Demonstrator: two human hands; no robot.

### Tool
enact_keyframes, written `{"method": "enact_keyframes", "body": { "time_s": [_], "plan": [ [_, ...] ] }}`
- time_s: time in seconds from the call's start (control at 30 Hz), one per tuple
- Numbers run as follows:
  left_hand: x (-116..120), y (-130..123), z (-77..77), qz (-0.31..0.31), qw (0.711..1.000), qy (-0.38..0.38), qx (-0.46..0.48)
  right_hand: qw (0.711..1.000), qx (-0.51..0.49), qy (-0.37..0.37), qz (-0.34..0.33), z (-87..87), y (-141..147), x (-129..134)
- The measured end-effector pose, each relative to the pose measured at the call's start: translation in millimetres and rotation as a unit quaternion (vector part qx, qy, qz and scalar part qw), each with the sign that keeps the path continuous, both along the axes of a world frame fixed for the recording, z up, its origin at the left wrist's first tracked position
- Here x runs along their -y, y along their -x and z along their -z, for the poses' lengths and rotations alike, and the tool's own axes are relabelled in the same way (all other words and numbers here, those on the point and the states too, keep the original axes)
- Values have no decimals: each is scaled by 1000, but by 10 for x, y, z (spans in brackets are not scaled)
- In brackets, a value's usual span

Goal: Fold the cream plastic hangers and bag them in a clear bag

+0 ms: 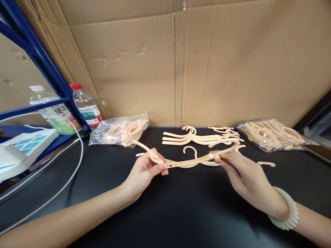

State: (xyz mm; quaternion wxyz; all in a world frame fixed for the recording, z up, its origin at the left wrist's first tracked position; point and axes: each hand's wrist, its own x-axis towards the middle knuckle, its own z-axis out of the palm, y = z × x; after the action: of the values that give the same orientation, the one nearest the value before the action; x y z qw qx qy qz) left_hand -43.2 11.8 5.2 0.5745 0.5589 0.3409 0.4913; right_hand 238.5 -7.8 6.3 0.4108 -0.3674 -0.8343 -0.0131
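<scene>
Left hand: the left hand (147, 167) pinches one end of a slotted hanger (190, 162), thumb pressed against the curled fingers.
Right hand: the right hand (248, 177) grips the other end from above, fingers bent over it; a bracelet (291, 206) of pale, rounded, ribbed segments circles the wrist.
Slotted hanger: smooth cream plastic, held above the middle of the bench (181, 213); a straight bar with small slots near the left thumb, a slim curved arm rising to the left, and a curved piece beyond the right fingers.
Loose hanger: partly hidden behind the bar, a loose hanger (195, 151) shows its round open hook and drooping arms.
Stack: toward the far edge, a stack of hangers (192, 137) with nested hooks and long curved arms; small pieces (221, 130) lie just beside it.
Bags: crinkled clear plastic, both by the far edge; the left bag (121, 131) and the right bag (274, 134) hold cream curved pieces.
Far left corner: a clear bottle (86, 106) with a red cap, beside a blue metal frame (49, 65).
Left edge: a smooth white cable (82, 148) loops across the matte black surface.
Backdrop: creased brown cardboard (129, 69) with a vertical seam stands behind the far edge.
</scene>
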Motion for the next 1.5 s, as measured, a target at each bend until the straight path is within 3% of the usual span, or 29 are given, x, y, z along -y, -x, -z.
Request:
{"method": "enact_keyframes", "body": {
  "time_s": [0.27, 0.57, 0.67, 0.73, 0.8, 0.93, 0.97, 1.03, 1.17, 1.4, 1.5],
  "plan": [
    [36, -15, -25, -29, 1000, -4, 9, 999, -5, 9, 41, -4, 10, 39],
    [60, -28, -34, -20, 999, 14, 22, 995, -58, 19, 80, -24, -2, 26],
    [102, -27, -23, 18, 1000, 8, -17, 992, -84, 28, 87, -48, -13, 2],
    [159, -29, -43, 69, 992, -51, -90, 991, -90, 36, 87, -63, -22, -20],
    [231, -39, -92, 129, 956, -175, -198, 992, -81, 40, 87, -75, -24, -35],
    [350, -71, -209, 237, 789, -428, -371, 995, -50, 62, 59, -70, 0, -28],
    [366, -77, -224, 239, 758, -462, -392, 995, -42, 74, 43, -63, 11, -21],
    [379, -83, -228, 210, 728, -502, -417, 994, -21, 105, 11, -46, 32, -7],
    [360, -74, -172, 163, 726, -499, -444, 986, 26, 163, -10, -28, 53, -6],
    [333, -45, -120, 175, 770, -422, -445, 980, 113, 163, -3, -53, 27, -47],
    [328, -41, -114, 176, 773, -414, -448, 978, 129, 163, 0, -55, 30, -48]
  ]
}}
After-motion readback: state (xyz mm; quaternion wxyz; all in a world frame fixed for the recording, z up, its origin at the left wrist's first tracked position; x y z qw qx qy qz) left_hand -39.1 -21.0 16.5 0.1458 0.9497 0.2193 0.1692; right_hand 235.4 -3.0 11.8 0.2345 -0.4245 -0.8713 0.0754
